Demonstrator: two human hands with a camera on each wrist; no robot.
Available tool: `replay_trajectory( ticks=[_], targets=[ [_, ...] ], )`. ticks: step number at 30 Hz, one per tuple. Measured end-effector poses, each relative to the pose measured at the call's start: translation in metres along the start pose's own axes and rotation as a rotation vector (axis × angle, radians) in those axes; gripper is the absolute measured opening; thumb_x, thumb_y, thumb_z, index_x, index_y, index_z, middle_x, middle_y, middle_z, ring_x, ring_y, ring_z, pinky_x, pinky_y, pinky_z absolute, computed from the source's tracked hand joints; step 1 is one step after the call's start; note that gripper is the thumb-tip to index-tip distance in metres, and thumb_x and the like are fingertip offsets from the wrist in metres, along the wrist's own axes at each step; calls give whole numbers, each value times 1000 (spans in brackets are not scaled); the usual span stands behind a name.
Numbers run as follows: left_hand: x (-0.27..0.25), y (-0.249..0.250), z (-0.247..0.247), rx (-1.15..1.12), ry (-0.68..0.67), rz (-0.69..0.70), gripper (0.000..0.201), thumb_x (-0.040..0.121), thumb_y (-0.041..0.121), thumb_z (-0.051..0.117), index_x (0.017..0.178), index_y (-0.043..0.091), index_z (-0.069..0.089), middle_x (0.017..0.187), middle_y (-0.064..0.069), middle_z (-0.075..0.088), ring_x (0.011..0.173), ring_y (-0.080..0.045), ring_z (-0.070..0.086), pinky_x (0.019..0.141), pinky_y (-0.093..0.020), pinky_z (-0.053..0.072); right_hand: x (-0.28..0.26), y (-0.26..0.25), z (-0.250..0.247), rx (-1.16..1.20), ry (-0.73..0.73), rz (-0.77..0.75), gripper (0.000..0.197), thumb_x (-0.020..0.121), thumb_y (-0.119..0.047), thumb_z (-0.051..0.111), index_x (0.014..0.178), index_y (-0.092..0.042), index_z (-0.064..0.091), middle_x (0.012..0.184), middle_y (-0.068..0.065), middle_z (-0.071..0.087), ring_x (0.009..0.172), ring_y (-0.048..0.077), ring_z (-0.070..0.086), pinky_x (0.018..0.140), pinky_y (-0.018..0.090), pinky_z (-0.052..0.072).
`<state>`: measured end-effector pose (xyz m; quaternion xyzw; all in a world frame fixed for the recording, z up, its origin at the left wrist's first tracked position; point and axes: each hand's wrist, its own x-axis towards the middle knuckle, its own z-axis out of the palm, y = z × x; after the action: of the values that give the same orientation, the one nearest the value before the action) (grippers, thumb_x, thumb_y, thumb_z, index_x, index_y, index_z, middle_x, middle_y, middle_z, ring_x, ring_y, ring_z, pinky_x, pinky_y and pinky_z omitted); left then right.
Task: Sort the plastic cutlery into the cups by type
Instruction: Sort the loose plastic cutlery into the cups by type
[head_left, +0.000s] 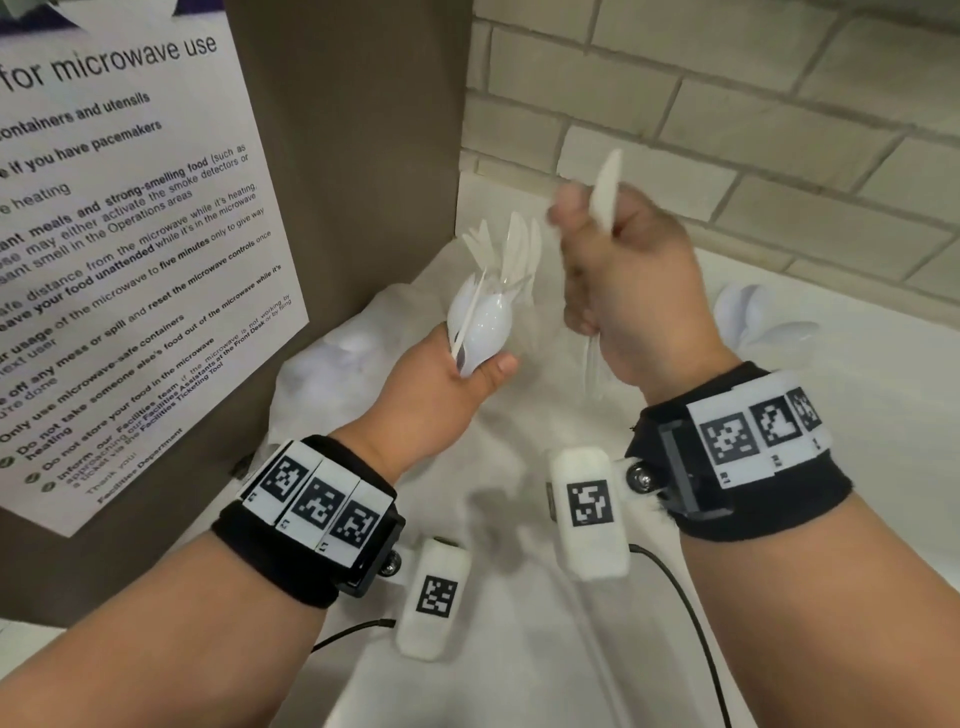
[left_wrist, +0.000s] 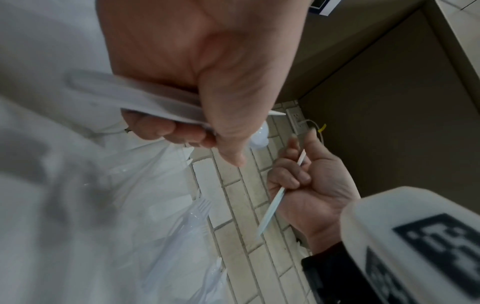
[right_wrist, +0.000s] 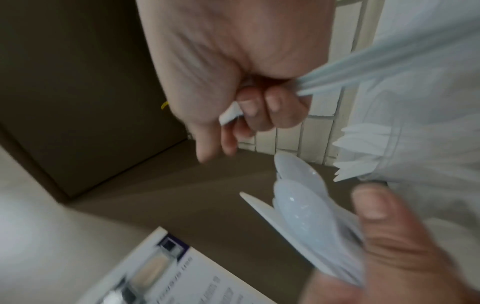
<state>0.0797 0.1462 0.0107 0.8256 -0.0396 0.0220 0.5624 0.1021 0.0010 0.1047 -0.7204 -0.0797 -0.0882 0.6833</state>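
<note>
My left hand (head_left: 457, 374) grips a bundle of white plastic spoons (head_left: 480, 325), bowls up; the spoons (right_wrist: 303, 205) show under its thumb in the right wrist view. To its right and a little higher, my right hand (head_left: 623, 291) is closed in a fist round a white knife (head_left: 607, 189), whose blurred tip points up. In the left wrist view, the knife (left_wrist: 275, 205) crosses the right hand (left_wrist: 311, 185). A fan of white handles (head_left: 514, 249) rises just behind the spoons, out of a crumpled white plastic bag (head_left: 410, 317). I cannot make out any cup.
A brown panel with a microwave notice (head_left: 130, 234) closes the left side, and a pale brick wall (head_left: 727, 104) runs behind. More white spoons (head_left: 763, 317) lie on the white counter (head_left: 519, 649) at the right. Forks (left_wrist: 202, 207) show inside the bag.
</note>
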Motion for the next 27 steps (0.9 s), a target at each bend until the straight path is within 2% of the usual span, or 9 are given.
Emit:
replay_trajectory(
  ticks=[2, 4, 7, 10, 15, 17, 21, 24, 27],
  targets=[
    [2, 2, 0, 10, 18, 23, 31, 90, 37, 63, 115, 22, 55, 98, 4, 67, 90, -10, 62, 79, -24, 48, -5, 4, 3, -243, -186, -51, 7, 84, -20, 73, 88, -20, 67, 56, -13, 48, 45, 2, 46, 47, 14, 38],
    [3, 6, 0, 23, 15, 59, 29, 91, 35, 61, 117, 28, 52, 98, 8, 66, 90, -6, 61, 78, -16, 46, -7, 10, 7, -383, -261, -100, 16, 78, -17, 78, 91, -25, 71, 65, -18, 57, 63, -4, 55, 63, 10, 45],
    [1, 9, 1, 21, -2, 75, 20, 91, 34, 61, 107, 33, 50, 89, 14, 63, 83, -1, 59, 65, -7, 41, -5, 10, 11, -379, -189, -113, 15, 77, -14, 78, 76, -26, 68, 78, -17, 63, 78, -4, 57, 74, 11, 45],
    [1, 7, 1, 19, 3, 63, 20, 90, 37, 62, 104, 28, 52, 83, 12, 62, 75, -3, 57, 61, -9, 41, -1, 8, 10, -366, -117, -139, 16, 81, -16, 75, 75, -24, 63, 81, -10, 62, 78, 3, 59, 76, 19, 48],
    [2, 10, 1, 2, -5, 91, 27, 91, 36, 61, 112, 19, 57, 90, 2, 67, 79, -13, 61, 72, -25, 48, -6, 8, 13, -444, -201, -73, 4, 83, -19, 72, 86, -19, 70, 95, 1, 68, 89, 11, 63, 84, 28, 52],
    [2, 9, 2, 6, -15, 98, 23, 91, 36, 61, 105, 18, 57, 78, 5, 63, 66, -7, 56, 62, -21, 44, -7, 8, 13, -442, -184, -56, 2, 86, -20, 70, 84, -21, 69, 93, 1, 68, 86, 9, 63, 79, 24, 51],
    [3, 6, 4, -36, -4, 111, 15, 90, 34, 63, 84, 30, 49, 62, 11, 52, 51, 3, 48, 51, -12, 36, -3, 4, 11, -381, -129, -67, 4, 91, -22, 64, 88, -20, 64, 80, -2, 68, 55, -2, 53, 54, 16, 41],
    [4, 5, 4, -69, -5, 123, 14, 90, 32, 64, 86, 32, 50, 62, 13, 52, 51, 5, 49, 53, -10, 37, -1, -1, 10, -346, -123, -73, 9, 93, -24, 62, 91, -16, 63, 87, 9, 71, 44, -2, 49, 47, 12, 35],
    [5, 2, 4, -104, -17, 99, 12, 90, 31, 64, 91, 31, 52, 60, 14, 53, 51, 2, 49, 54, -14, 38, 2, -5, 8, -319, -119, -68, 10, 94, -25, 60, 84, -24, 60, 86, 7, 72, 40, -3, 50, 44, 9, 34]
  ],
)
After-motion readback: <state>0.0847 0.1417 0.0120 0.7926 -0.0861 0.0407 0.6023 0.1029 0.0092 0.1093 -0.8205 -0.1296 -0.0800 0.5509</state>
